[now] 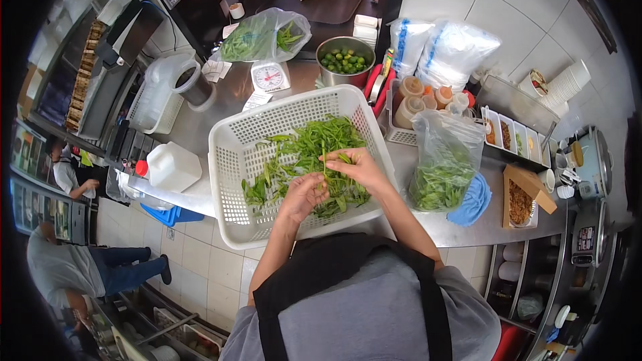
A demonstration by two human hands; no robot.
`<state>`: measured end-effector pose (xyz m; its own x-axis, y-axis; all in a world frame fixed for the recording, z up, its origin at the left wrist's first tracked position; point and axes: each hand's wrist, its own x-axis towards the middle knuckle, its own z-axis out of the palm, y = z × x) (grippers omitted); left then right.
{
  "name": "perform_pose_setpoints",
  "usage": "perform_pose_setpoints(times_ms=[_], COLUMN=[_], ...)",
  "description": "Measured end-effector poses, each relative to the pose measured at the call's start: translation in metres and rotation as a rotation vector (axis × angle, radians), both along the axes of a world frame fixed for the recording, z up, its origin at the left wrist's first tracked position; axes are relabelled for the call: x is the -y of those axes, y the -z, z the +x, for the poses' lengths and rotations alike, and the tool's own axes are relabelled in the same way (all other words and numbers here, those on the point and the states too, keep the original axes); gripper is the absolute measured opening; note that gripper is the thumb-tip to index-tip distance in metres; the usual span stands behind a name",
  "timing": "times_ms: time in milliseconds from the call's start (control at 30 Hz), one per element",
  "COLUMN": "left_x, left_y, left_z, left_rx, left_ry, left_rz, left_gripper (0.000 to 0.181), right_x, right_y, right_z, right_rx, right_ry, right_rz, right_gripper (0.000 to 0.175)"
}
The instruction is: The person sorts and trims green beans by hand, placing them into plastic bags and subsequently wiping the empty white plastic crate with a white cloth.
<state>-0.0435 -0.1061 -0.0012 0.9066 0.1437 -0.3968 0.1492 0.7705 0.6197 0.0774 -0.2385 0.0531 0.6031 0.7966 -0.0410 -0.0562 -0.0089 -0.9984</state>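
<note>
A white perforated plastic basket holds a loose heap of leafy green stems, which look like water spinach. Above the heap, my right hand grips a thin green stem between thumb and fingers, with a few leaves also showing in the grasp. My left hand is close beside it, its fingertips pinched at the lower end of that stem. Right of the basket stands a clear plastic bag filled with more leafy greens.
Behind the basket are a dial scale, a bag of greens and a steel pot of calamansi. A white jug stands left; sauce bottles, a blue cloth and a cardboard box stand right. People are left and across the counter.
</note>
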Motion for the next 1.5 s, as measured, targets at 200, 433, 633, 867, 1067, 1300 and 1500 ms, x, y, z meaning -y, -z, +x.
perform_pose_setpoints(times_ms=[200,433,633,867,1067,1300,1500], left_x=[-0.006,-0.003,0.005,0.002,-0.018,-0.065,-0.07], left_y=[-0.007,0.0,0.001,-0.004,-0.017,-0.061,-0.122], left_z=[-0.003,-0.017,-0.021,-0.01,0.006,0.059,0.117], left_rx=[0.009,-0.045,-0.044,0.05,0.173,-0.144,0.326], left_ry=[-0.021,-0.05,0.002,0.006,0.326,0.592,0.146], left_rz=[0.001,0.114,0.345,0.574,0.945,1.96,0.099], left_gripper=[0.011,0.011,0.013,0.01,0.042,0.083,0.079], right_x=[0.001,0.016,0.025,0.015,0.016,0.013,-0.021], right_y=[0.012,0.013,0.036,0.048,0.021,0.023,0.018], right_z=[0.004,0.013,-0.003,-0.002,-0.006,0.014,0.099], right_rx=[0.209,0.735,0.907,0.301,-0.122,-0.367,-1.002], right_ry=[-0.161,0.13,-0.065,-0.028,0.093,0.072,0.171], right_rz=[-0.097,-0.533,-0.724,0.026,-0.167,-0.019,0.667], right_gripper=[0.021,0.016,0.021,0.034,0.028,0.027,0.035])
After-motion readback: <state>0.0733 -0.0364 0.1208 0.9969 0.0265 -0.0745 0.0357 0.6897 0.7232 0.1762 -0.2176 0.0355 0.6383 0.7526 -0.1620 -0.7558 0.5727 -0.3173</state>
